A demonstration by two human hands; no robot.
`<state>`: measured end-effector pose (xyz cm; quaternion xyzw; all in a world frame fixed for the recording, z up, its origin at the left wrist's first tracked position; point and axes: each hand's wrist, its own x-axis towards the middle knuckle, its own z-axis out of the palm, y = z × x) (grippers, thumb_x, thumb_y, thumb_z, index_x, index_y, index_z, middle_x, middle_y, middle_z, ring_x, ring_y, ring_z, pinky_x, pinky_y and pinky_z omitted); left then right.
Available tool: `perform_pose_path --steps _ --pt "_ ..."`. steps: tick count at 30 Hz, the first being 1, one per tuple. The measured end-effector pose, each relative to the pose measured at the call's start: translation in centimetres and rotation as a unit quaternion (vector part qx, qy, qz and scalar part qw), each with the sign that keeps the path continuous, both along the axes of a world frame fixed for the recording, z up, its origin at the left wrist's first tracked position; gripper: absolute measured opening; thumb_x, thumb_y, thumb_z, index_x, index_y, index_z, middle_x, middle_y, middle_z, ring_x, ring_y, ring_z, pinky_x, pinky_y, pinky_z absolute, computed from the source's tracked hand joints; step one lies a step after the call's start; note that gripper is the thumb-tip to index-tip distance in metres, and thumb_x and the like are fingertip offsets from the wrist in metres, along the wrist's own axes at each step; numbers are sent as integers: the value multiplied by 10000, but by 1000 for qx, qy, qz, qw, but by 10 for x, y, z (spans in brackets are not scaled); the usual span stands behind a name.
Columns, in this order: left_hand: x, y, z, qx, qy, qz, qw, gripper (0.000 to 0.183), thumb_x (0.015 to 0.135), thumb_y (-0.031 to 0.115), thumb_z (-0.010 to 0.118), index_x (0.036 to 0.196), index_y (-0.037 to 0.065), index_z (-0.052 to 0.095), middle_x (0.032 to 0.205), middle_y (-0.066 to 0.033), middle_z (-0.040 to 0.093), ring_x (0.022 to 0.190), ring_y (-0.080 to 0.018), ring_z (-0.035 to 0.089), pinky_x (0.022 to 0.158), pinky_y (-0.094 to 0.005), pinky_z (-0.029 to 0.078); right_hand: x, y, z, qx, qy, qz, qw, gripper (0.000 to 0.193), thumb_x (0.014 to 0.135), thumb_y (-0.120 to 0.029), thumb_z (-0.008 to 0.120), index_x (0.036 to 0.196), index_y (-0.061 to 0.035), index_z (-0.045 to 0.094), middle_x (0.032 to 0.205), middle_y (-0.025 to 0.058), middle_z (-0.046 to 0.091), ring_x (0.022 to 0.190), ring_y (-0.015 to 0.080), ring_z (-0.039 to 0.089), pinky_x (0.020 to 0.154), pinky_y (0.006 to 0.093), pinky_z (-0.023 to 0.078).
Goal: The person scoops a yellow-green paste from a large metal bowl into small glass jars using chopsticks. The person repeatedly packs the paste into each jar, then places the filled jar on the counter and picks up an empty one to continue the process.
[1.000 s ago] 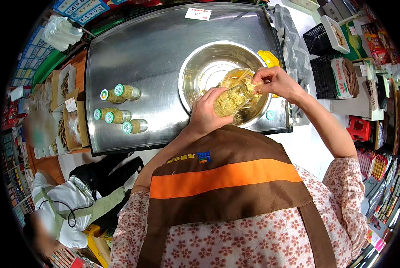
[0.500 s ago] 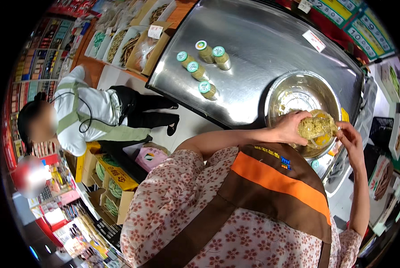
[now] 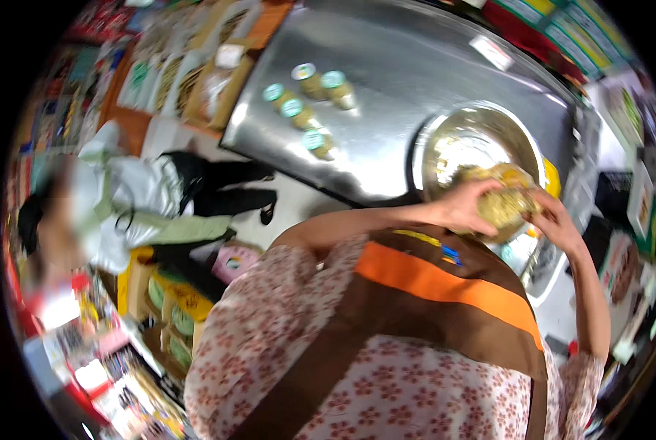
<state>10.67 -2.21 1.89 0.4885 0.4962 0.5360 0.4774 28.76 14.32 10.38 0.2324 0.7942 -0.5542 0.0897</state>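
Over the near rim of a shiny steel bowl, my left hand is wrapped round a clear jar filled with yellow-green dried bits. The jar lies tilted on its side. My right hand closes its fingers on the jar's right end; motion blur hides exactly what they pinch. Yellowish loose material shows in the bowl behind the jar. Farther left on the metal table, several filled jars with pale green and white lids stand in a group, one of them a green-lidded jar.
At the left a person in a white top and green apron stands beside the table. Boxes of dried goods line the far left. A yellow carton sits low at left. A white label card lies at the table's far edge.
The view has shifted, sliding the whole scene slightly left, and is blurred. Both hands still hold the jar, which now sits a little nearer to me against the bowl.
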Motion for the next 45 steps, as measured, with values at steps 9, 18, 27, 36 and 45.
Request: perform_pose_path --steps 9,18,27,36,45 --pt "-13 -4 -4 15 5 -15 1000 723 632 154 826 1240 4 464 1142 -115 567 1064 -173 550 923 -303 436 -4 1 22 -54 67 -121 989 177 786 -52 725 947 -5 669 851 1 650 788 44 583 719 213 487" --pt "-8 -9 0 61 137 -53 987 740 588 214 805 1222 21 476 1146 -165 566 1050 -313 579 891 -362 456 -11 -10 10 14 -27 -68 997 153 741 9 734 685 -8 593 628 -36 545 609 15 473 553 194 395" --pt "-9 -12 -17 1 112 -45 993 760 614 255 801 1251 32 451 1126 -188 580 1024 -315 597 863 -373 477 -36 -14 -7 139 -43 -62 988 237 700 49 655 616 -18 443 541 4 448 565 65 410 506 274 362" --pt "-16 2 -5 -4 14 -41 999 674 658 137 803 1218 34 444 1094 -98 557 1051 -163 547 889 -295 446 -33 3 -6 -65 96 -159 981 190 749 -10 713 715 -41 528 595 -21 477 615 44 459 574 219 398" --pt "-43 -10 -5 -113 -205 9 972 640 734 58 715 1272 -26 379 1146 -117 545 1065 -173 548 929 -317 446 17 24 -82 219 -32 -318 922 575 759 -453 738 1070 15 617 724 79 625 627 125 558 595 279 458"
